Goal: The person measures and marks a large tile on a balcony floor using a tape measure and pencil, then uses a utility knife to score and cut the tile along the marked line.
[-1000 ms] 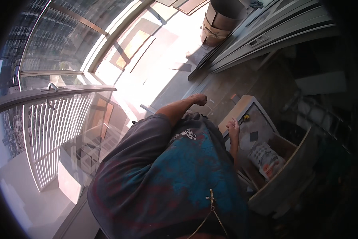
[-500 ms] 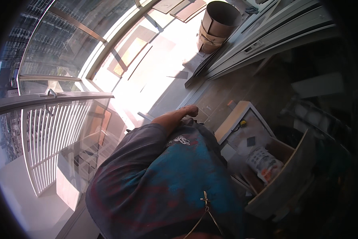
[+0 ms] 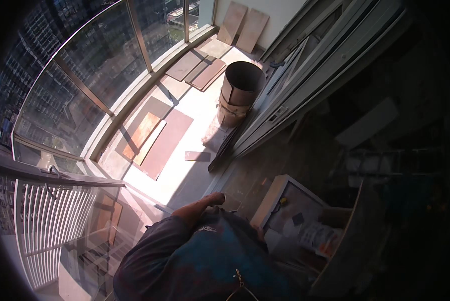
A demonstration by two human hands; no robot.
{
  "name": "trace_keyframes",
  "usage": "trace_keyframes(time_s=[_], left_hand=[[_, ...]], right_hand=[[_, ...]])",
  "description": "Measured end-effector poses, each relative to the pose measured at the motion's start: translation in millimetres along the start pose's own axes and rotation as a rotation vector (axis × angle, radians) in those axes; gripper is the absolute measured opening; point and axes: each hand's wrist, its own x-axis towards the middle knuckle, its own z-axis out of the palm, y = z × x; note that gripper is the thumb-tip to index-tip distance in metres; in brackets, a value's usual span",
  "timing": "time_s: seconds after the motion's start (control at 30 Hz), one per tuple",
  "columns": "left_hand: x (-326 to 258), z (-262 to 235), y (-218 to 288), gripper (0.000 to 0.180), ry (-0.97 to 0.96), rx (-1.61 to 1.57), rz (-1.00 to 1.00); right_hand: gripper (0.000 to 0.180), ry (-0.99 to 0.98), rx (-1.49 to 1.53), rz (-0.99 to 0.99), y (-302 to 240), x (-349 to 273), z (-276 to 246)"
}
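My left hand (image 3: 215,199) is held in front of my body, the forearm bent across from the left. Its fingers are curled closed, and whatever may be inside them is hidden. Only a sliver of skin, apparently my right hand (image 3: 259,234), shows past my shirt beside a white-edged open box (image 3: 270,200); its fingers cannot be made out. A small yellow-and-black item (image 3: 283,200), a dark square piece (image 3: 298,218) and a white bag (image 3: 319,238) with orange marks lie in or by that box.
Past a sliding door frame (image 3: 285,108), a tall rolled brown sheet (image 3: 233,98), tied round, stands on the sunlit balcony floor. Flat boards (image 3: 170,138) lie there, and two panels (image 3: 253,31) lean at the far wall. A white slatted door (image 3: 52,220) is at left.
My view has tilted up and shifted, showing more of the balcony and its far wall. My left hand sits lower in the picture, still curled. A bit of skin now shows by the box.
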Motion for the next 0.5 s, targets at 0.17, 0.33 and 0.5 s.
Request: trace_keyframes(time_s=[0.17, 0.33, 0.5], left_hand=[[-15.7, -37.9, 31.7, 0.031, -0.020, -0.334, -0.248], [-32.8, -70.4, 48.3, 0.031, -0.008, -0.398, -0.297], [-9.3, -38.9, 41.6, 0.030, 0.034, -0.186, 0.006]], right_hand=[[0.030, 0.010, -0.051, -0.071, 13.6, 4.6, -12.3], [0.029, -0.002, -0.022, -0.114, 30.2, 5.2, -20.0], [0.029, 0.011, 0.011, -0.244, 58.9, -0.4, -42.0]])
